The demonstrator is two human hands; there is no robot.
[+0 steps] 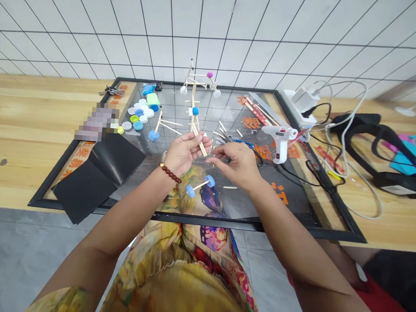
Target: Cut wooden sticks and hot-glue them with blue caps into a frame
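Observation:
My left hand, with a beaded bracelet at its wrist, is closed around thin wooden sticks that slant down toward me. A white piece shows at its fingertips. Just right of the stick ends is my right hand, fingers curled, thumb and forefinger slightly apart; I make out nothing between them. Beyond the left hand rises a stick frame with small round ends and a blue-and-white piece; whether it joins the held sticks I cannot tell. Nearer me lies a stick axle with blue bottle caps at both ends.
Coloured bottle caps and a stick piece with a blue cap lie left on the framed glass board, near a black sheet. To the right are scissors, a white glue gun, cables and a black headset.

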